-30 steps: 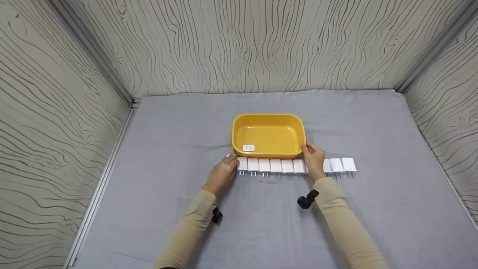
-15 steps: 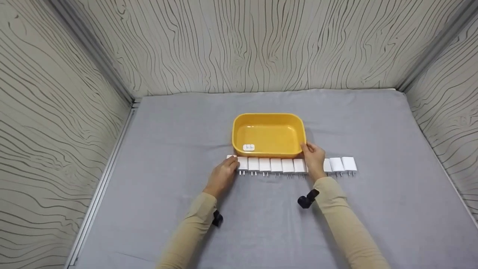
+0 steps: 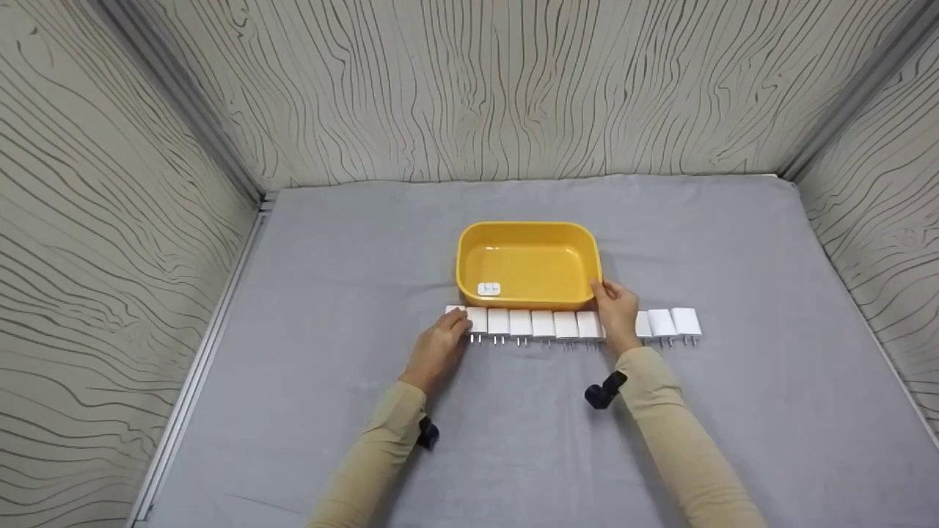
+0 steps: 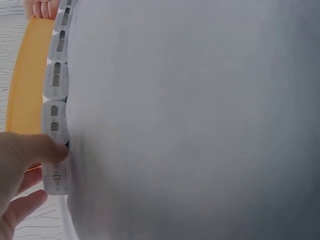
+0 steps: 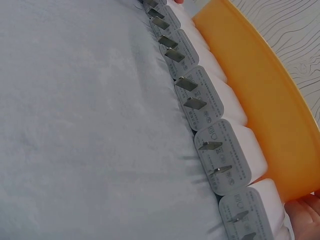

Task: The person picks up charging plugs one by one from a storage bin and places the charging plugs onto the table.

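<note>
A row of white plug chargers [image 3: 542, 323] lies along the front of a yellow plastic bin [image 3: 532, 302], prongs facing the person. At the row's left end, my left hand [image 3: 437, 345] pinches the end charger [image 4: 55, 181], thumb across its pronged face and fingers behind. My right hand [image 3: 618, 312] grips the bin's front right corner, thumb over the rim. Its wrist hides part of the row in the head view. The pronged faces stand close together in the right wrist view, where the bin's wall [image 5: 250, 75] rises behind them.
Inside the bin, near its front left corner, sits a small white rounded piece [image 3: 488, 289] with dark marks. Grey cloth [image 3: 352, 257] covers the table. Wood-patterned panels [image 3: 469, 88] enclose the back and sides.
The left hand's fingers have slid slightly down and right, showing more of the end charger's top. The right hand, the bin and the rest of the row look almost unmoved.
</note>
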Demonstrator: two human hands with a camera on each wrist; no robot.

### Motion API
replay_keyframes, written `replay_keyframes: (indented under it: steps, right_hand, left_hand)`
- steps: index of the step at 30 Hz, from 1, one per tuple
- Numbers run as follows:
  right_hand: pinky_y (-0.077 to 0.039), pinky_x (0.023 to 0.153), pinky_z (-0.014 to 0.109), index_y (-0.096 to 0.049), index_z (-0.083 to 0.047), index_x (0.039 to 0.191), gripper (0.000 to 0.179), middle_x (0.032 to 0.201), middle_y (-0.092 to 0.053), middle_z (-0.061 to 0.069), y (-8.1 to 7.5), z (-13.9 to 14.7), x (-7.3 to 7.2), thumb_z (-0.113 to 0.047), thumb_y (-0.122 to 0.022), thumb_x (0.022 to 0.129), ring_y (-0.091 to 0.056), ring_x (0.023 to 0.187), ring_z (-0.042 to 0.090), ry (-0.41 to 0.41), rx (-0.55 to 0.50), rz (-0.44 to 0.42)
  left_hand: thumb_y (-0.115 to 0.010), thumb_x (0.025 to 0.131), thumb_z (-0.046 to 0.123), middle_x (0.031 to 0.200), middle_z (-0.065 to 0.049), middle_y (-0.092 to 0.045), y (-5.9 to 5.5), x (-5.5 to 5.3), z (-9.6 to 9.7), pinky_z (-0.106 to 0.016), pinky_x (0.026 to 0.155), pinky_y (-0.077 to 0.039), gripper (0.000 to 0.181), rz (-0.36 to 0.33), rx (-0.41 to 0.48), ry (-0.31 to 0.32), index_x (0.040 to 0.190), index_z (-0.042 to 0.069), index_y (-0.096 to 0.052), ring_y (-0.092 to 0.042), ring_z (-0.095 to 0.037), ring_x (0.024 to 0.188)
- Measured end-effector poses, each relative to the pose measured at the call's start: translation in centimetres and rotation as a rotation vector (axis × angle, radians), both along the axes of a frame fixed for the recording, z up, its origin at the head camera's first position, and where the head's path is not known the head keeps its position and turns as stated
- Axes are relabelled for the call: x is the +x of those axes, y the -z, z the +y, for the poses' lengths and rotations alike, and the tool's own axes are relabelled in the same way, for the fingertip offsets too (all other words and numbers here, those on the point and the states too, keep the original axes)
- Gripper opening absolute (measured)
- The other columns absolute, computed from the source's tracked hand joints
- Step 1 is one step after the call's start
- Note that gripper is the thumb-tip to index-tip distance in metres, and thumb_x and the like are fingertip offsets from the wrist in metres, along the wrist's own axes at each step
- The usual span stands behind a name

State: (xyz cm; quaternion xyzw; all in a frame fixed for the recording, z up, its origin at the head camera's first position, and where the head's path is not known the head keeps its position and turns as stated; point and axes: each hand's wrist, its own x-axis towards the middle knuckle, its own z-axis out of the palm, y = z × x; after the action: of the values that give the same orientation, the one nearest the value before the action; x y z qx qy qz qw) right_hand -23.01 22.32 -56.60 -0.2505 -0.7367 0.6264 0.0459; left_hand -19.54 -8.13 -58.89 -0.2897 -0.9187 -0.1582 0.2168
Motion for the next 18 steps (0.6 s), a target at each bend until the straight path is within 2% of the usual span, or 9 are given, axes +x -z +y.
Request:
replay_keyframes:
  steps: [5, 8, 13, 18]
  right_hand:
    - [-0.044, 0.07, 0.0, -0.051, 0.006, 0.134, 0.045, 0.136, -0.054, 0.026, -0.04, 0.0, 0.03, -0.022, -0.053, 0.098, -0.057, 0.122, 0.029, -0.006, -0.017, 0.003]
    - [-0.044, 0.07, 0.0, -0.052, 0.005, 0.134, 0.044, 0.136, -0.055, 0.025, -0.03, 0.02, 0.04, -0.021, -0.053, 0.098, -0.056, 0.123, 0.03, -0.007, -0.02, 0.004]
    - [-0.044, 0.071, 0.0, -0.052, 0.005, 0.133, 0.044, 0.135, -0.055, 0.025, 0.01, 0.02, -0.02, -0.021, -0.055, 0.097, -0.059, 0.117, 0.024, 0.0, -0.002, 0.001]
    - [-0.045, 0.07, 0.001, -0.055, 0.005, 0.131, 0.043, 0.133, -0.057, 0.025, 0.01, 0.02, 0.0, -0.021, -0.057, 0.097, -0.062, 0.106, 0.014, 0.006, 0.013, 0.01]
  left_hand:
    - [-0.069, 0.081, 0.0, 0.105, -0.011, -0.07, -0.13, -0.1, 0.16, -0.029, 0.09, -0.055, 0.015, 0.017, 0.039, 0.004, 0.096, 0.003, -0.071, -0.068, -0.024, 0.101]
    - [-0.069, 0.082, 0.002, 0.103, -0.012, -0.07, -0.17, -0.19, 0.23, -0.029, 0.089, -0.056, 0.013, 0.027, 0.055, 0.01, 0.095, 0.002, -0.071, -0.069, -0.023, 0.099]
    - [-0.067, 0.083, 0.001, 0.105, -0.012, -0.071, -0.39, -0.22, 0.31, -0.03, 0.089, -0.056, 0.015, 0.001, 0.063, 0.006, 0.098, 0.002, -0.071, -0.069, -0.024, 0.1]
    - [-0.064, 0.089, 0.007, 0.107, -0.013, -0.071, -0.75, -0.24, 0.43, -0.03, 0.088, -0.056, 0.017, -0.021, 0.081, 0.007, 0.104, 0.001, -0.07, -0.068, -0.025, 0.1]
